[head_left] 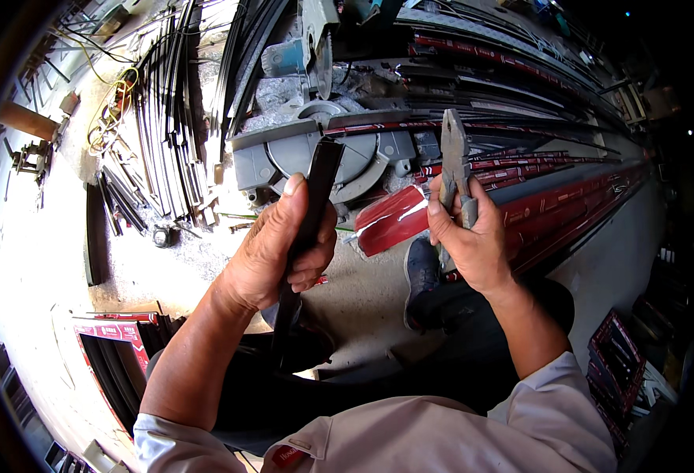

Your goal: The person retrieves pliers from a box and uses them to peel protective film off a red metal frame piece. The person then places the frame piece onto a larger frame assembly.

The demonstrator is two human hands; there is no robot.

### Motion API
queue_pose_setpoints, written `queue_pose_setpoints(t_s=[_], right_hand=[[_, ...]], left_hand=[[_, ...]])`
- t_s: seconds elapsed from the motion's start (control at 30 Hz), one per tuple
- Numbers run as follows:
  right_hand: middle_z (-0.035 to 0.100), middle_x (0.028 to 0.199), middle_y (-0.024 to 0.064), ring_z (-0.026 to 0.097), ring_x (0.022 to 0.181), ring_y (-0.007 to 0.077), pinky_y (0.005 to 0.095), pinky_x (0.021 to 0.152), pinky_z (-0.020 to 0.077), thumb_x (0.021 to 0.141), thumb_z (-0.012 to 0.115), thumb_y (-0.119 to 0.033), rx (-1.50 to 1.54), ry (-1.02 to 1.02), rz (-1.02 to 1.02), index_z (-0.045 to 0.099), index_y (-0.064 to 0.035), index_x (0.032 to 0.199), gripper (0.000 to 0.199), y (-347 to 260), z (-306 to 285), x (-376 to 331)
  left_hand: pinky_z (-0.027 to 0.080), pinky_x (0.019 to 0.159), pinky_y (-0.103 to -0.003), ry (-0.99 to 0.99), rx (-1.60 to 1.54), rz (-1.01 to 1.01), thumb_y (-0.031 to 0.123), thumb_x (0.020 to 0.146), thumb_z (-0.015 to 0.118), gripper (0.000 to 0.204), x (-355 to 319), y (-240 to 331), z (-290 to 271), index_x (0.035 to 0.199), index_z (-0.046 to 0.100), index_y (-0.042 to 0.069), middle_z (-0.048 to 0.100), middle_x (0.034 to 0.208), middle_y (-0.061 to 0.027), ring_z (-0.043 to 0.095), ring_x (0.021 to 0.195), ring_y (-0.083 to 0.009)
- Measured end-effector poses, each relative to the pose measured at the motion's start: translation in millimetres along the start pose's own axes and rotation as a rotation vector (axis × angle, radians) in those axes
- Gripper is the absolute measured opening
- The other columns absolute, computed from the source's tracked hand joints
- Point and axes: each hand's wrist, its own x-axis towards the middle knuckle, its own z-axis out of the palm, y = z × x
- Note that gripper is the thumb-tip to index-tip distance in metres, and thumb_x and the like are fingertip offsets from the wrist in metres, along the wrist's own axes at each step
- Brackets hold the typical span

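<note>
My left hand [276,244] is wrapped round a short black metal profile [325,169], thumb lying along its side. The bar stands tilted, its cut upper end leaning right and its lower end reaching down toward my knees. A pair of worn grey pliers [455,150] is in my right hand [473,236], jaws pointing up, fingers around the handles. Pliers and profile are apart from each other. Just beyond both hands sits a grey mitre saw [315,150] with its round blade [323,71] raised above the turntable.
Long black profiles [169,118] lie on the floor at the far left. Red-wrapped profiles [552,205] are stacked on the right. A tape measure [162,236] rests on the floor, and a yellow cable [98,118] coils behind it. A red-and-black frame bundle [126,331] stands near my left elbow.
</note>
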Motion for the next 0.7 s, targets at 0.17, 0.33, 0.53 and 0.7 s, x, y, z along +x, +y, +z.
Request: queue_pose_setpoints(t_s=[0.17, 0.33, 0.53, 0.7], right_hand=[[0.065, 0.093, -0.0005, 0.058, 0.084, 0.0067, 0.0253, 0.079, 0.0516, 0.099, 0.069, -0.007, -0.136, -0.070, -0.039, 0.062, -0.0027, 0.117, 0.019, 4.8, 5.9, -6.8], [0.064, 0.089, 0.0034, 0.058, 0.082, 0.0107, 0.0288, 0.078, 0.0517, 0.097, 0.070, -0.007, -0.254, -0.105, -0.140, 0.062, -0.0028, 0.116, 0.021, 8.5, 9.2, -9.8], [0.063, 0.090, 0.0029, 0.058, 0.083, 0.0108, 0.0291, 0.079, 0.0517, 0.098, 0.070, -0.007, -0.297, -0.164, -0.112, 0.062, -0.0024, 0.116, 0.020, 6.6, 12.1, -12.5], [0.065, 0.094, 0.0007, 0.057, 0.086, 0.0073, 0.0272, 0.080, 0.0515, 0.099, 0.069, -0.008, -0.299, -0.237, -0.066, 0.063, -0.0017, 0.118, 0.021, 6.5, 13.8, -13.6]], left_hand=[[0.026, 0.039, -0.025, 0.022, -0.011, 0.027, 0.082, 0.098, 0.037, 0.071, 3.1, -4.1, -0.3, 0.084, 0.046, 0.013, 0.034, 0.056, 0.0037, 0.027, 0.044, -0.0069], [0.028, 0.041, -0.027, 0.012, -0.018, 0.014, 0.087, 0.094, 0.036, 0.076, 3.3, -2.6, -2.1, 0.076, 0.043, 0.014, 0.033, 0.054, 0.0038, 0.027, 0.045, -0.0084], [0.028, 0.040, -0.027, -0.013, -0.017, 0.032, 0.089, 0.094, 0.032, 0.078, 2.8, -1.2, -1.6, 0.073, 0.040, 0.014, 0.031, 0.051, 0.0027, 0.025, 0.042, -0.0095], [0.027, 0.039, -0.026, 0.092, -0.044, 0.036, 0.084, 0.096, 0.035, 0.074, 3.8, -2.2, 0.4, 0.077, 0.042, 0.013, 0.033, 0.053, 0.0026, 0.027, 0.041, -0.0087]])
